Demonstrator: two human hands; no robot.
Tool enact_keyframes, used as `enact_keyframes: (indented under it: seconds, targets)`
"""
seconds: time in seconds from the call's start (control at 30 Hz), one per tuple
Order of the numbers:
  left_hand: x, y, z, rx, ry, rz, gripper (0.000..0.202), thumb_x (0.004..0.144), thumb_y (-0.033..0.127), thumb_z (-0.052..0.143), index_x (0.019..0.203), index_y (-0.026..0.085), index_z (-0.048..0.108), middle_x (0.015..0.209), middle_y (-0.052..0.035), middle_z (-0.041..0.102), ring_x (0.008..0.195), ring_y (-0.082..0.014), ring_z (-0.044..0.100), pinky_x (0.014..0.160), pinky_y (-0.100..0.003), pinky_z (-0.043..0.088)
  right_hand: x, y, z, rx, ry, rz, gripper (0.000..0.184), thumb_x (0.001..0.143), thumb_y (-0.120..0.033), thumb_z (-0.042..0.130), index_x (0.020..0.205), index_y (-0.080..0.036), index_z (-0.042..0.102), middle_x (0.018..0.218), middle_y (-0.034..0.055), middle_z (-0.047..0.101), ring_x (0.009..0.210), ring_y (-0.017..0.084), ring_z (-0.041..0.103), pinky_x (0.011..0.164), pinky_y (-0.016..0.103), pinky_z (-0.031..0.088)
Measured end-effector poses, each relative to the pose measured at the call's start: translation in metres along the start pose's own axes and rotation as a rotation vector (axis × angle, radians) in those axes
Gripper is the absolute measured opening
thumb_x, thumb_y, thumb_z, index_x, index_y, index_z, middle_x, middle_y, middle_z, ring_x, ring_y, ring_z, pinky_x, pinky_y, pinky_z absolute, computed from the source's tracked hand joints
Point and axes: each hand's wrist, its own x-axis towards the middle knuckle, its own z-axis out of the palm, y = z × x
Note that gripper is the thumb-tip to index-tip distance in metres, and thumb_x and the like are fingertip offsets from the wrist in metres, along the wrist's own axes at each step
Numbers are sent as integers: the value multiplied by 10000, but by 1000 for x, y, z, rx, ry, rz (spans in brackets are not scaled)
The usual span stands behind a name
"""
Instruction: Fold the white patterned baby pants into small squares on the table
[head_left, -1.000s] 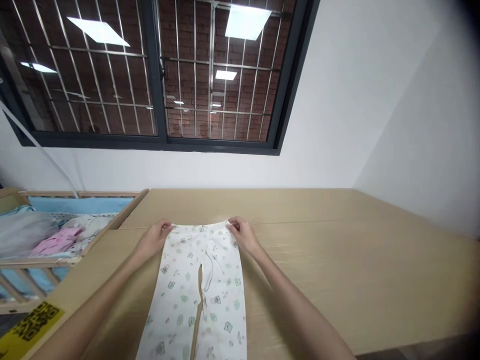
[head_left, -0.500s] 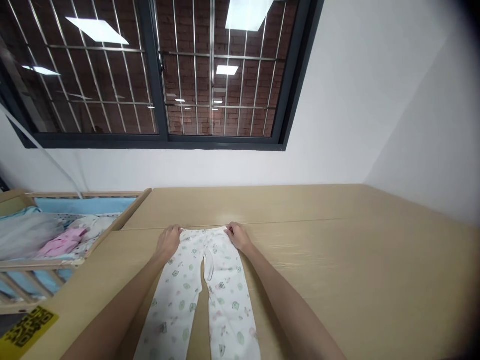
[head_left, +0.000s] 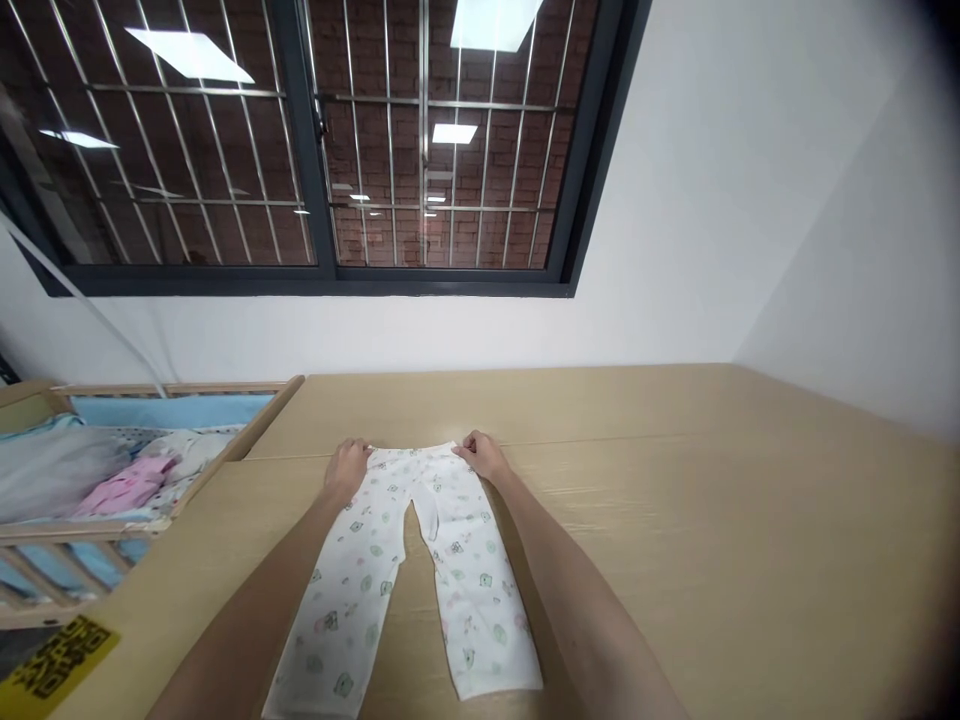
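Note:
A small pair of white baby trousers [head_left: 390, 560] with a green print lies flat on the light wooden table [head_left: 675, 540], waistband away from me, legs spread apart toward me. My left hand [head_left: 346, 470] pinches the left corner of the waistband. My right hand [head_left: 484, 456] pinches the right corner. Both forearms run alongside the legs of the trousers.
A wooden cot [head_left: 112, 470] stands against the table's left side, holding pink, white and grey baby clothes. A yellow tag with a black code [head_left: 52, 655] sits at the table's near left corner. A barred window [head_left: 300, 150] and white wall rise behind the table.
The trouser legs, close together a second ago, have spread apart into a V. Both hands shifted slightly away from me with the waistband.

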Motion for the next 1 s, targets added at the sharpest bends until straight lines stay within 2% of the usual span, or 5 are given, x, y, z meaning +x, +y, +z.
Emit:
enact_keyframes:
  seconds: [0.13, 0.27, 0.53, 0.77, 1.0]
  targets:
    - [-7, 18, -17, -59, 46, -12, 248, 1005, 264, 473, 1164, 136, 613, 1162, -128, 632, 1164, -255, 570, 1020, -455, 451, 2, 1, -1, 73, 11, 47, 257, 856, -431, 708, 841, -194, 610, 828, 19, 686, 759, 156, 611, 655, 236, 412]
    - [-35, 70, -41, -146, 25, 105, 353, 1019, 262, 326, 1246, 123, 558, 1247, -168, 604, 1221, -265, 536, 1073, -423, 392, 8, -4, -4, 149, -8, 97, 252, 882, -419, 674, 831, -175, 642, 817, 37, 709, 749, 157, 632, 662, 235, 435]
    - [-172, 181, -72, -192, -482, 585, 348, 910, 482, 503, 757, 213, 664, 697, -68, 665, 656, -230, 641, 630, -336, 464, 7, -21, -11, 208, -73, 155, 179, 773, -326, 769, 745, -160, 708, 629, 23, 670, 658, 168, 619, 621, 241, 453]
    - [-221, 209, -45, -109, -684, 689, 477, 829, 661, 567, 683, 234, 720, 579, -135, 602, 644, -339, 652, 629, -513, 505, -3, -29, -16, 173, -95, 174, 173, 753, -323, 772, 711, -168, 707, 640, 5, 668, 660, 153, 620, 659, 236, 457]
    - [-224, 219, -32, -181, -742, 630, 337, 853, 375, 525, 897, 167, 787, 820, -248, 704, 871, -425, 686, 755, -586, 513, -3, -22, -18, 154, -116, 144, 110, 774, -247, 728, 721, -165, 677, 665, 4, 661, 652, 137, 593, 628, 216, 433]
